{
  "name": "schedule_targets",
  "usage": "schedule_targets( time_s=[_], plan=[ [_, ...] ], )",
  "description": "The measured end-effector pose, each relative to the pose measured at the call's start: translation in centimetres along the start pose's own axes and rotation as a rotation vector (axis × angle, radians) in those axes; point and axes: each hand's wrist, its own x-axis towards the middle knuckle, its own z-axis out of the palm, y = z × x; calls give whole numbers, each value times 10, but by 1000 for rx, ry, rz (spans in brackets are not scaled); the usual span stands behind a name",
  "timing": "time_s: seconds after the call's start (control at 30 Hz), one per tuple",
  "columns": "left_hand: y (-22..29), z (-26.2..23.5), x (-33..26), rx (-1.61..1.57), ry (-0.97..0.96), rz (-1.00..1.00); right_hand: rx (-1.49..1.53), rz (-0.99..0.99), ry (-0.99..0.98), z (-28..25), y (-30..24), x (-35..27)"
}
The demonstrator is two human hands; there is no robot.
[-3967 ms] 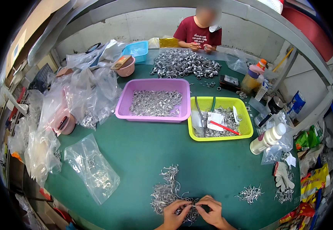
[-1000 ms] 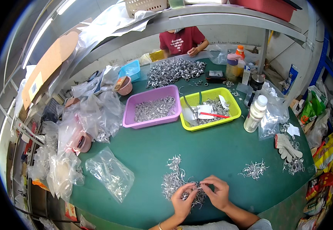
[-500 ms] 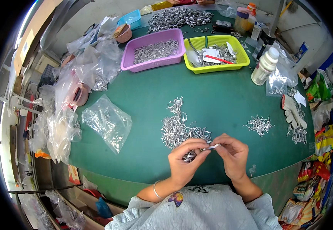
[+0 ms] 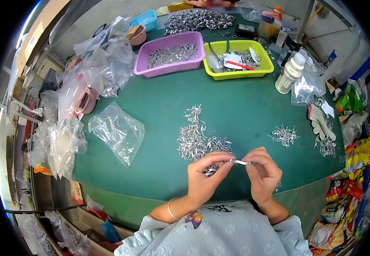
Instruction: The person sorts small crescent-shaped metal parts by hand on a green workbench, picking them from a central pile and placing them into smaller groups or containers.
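Observation:
Between my two hands is a small curved silver metal piece [image 4: 240, 162], held level by its ends above the near part of the green table [image 4: 159, 111]. My left hand [image 4: 208, 175] pinches its left end, and several more silver pieces [image 4: 210, 170] show within the curl of that palm. The fingers of my right hand [image 4: 262, 173] are closed on the right end. Just beyond my left hand lies a loose heap of similar curved pieces [image 4: 195, 138]. A smaller pile of them [image 4: 284, 135] sits farther right.
A purple basket [image 4: 140, 64] and a yellow-green basket [image 4: 240, 76] of metal parts stand at the back. A clear plastic bag [image 4: 119, 134] lies left; a white bottle [image 4: 290, 74] and a glove [image 4: 319, 123] are right. Another person's hands [image 4: 202, 3] show at the far edge.
My right hand has shifted slightly right, and more of the curved piece now shows between my fingertips. The view has moved a little. At the far edge the other person's hands have moved.

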Motion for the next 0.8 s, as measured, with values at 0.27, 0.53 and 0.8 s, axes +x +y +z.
schedule_targets(
  time_s=[0.27,0.53,0.8],
  plan=[
    [-1,-5,-1,-277,-118,-235,-112,-111,5,3,-9,-1],
    [-14,-7,3,-224,-32,-285,-363,-152,47,-3,7,5],
    [-44,-24,-1,-361,-102,-384,-1258,-109,98,-106,102,3]
  ],
)
